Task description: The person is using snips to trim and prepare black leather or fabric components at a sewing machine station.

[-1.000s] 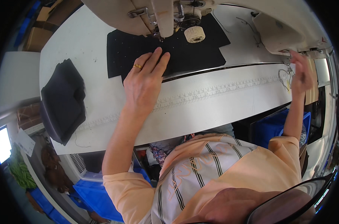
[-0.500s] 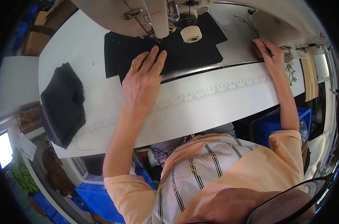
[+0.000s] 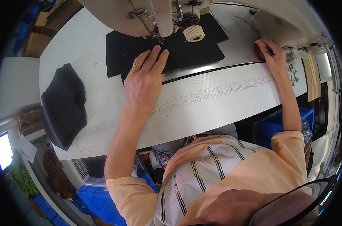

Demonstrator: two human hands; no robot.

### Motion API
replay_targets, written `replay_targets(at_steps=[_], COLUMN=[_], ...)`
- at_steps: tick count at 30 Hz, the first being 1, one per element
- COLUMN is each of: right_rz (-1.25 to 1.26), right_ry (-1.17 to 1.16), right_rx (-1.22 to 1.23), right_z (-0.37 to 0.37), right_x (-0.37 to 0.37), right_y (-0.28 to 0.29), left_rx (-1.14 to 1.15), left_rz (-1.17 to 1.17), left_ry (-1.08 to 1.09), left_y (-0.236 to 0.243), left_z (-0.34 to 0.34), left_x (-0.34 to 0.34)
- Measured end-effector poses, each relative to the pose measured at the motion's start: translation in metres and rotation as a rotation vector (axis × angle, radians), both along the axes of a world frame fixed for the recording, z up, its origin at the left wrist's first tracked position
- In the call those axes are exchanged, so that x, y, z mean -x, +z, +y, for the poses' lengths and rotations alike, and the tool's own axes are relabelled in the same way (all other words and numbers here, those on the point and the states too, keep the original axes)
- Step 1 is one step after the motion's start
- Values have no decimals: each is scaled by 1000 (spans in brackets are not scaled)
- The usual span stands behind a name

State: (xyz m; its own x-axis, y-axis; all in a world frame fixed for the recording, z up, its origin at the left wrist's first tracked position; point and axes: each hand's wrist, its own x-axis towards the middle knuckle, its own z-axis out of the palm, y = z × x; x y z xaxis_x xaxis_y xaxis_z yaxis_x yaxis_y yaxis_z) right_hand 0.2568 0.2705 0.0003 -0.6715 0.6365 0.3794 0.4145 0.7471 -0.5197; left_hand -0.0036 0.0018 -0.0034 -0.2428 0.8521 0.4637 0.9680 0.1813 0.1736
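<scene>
A black fabric piece [image 3: 197, 54] with stepped edges lies flat under the head of a sewing machine [image 3: 161, 17]. My left hand [image 3: 145, 77] rests on its near edge, fingers stretched out just in front of the presser foot [image 3: 160, 38]; a gold ring shows on one finger. At the right, beside the base of the machine's arm, my right hand [image 3: 274, 56] is closed with curled fingers. Something small and dark shows between those fingers, too hidden to name.
A folded black piece [image 3: 64, 107] lies on the left of the white table [image 3: 216, 107], which has a printed ruler along its near side. Blue crates [image 3: 99, 201] stand below the table. Cardboard boxes [image 3: 37, 43] sit at the far left.
</scene>
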Motion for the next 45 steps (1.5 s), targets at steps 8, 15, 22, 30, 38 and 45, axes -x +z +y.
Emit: replay_targets(at_steps=[8,15,22,30,38,45], right_rz=[-14,40,7,-10,-19,39], right_ry=[0,-9,25,25,26,-27], right_rx=[3,21,17,-17,-23,38], right_z=[-1,-5,-1,0,6,-8], right_x=[0,0,-3,-1,-2,-7], right_y=[3,2,-1,-1,-10,1], left_rx=[10,44,63,-5,311,94], left_rz=[-11,-98,-142,-109,-18,-556], left_ry=[-1,-15,-17,-38,-77,24], left_y=[2,3,2,-4,36,32], left_z=[0,-1,-3,-7,-121,-162], left_x=[1,3,4,8,-78,-69])
